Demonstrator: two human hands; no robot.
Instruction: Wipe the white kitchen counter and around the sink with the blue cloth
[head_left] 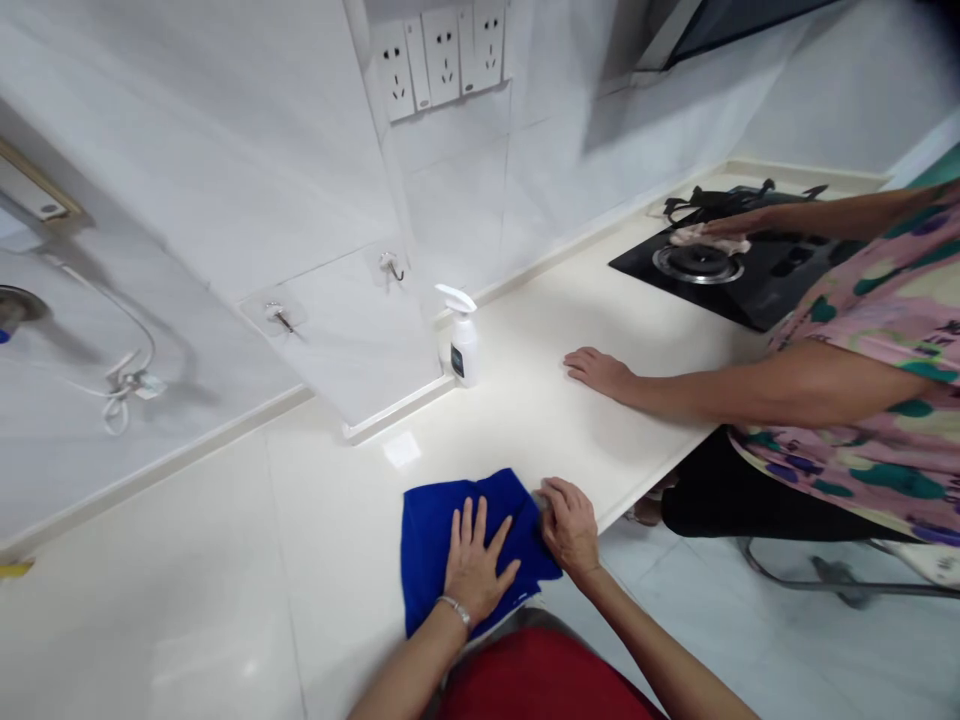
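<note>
Left hand: flat, fingers spread on blue cloth | Right hand: curled at cloth's edge, grip indeterminable | Counter: supports blue cloth, white bottle

Pale walls, 3 white sockets, glossy cream counter, light tile floor.

No word, brand or number can be read for certain. The white spray bottle bears a dark label low on its body, the print too small to make out, and on the viewer's side of that bottle the blue cloth shows a tiny pale mark near its edge, likewise illegible. Far to the bottle's right, a co-worker's patterned shirt carries dark, letter-like marks, too blurred to read.
</note>
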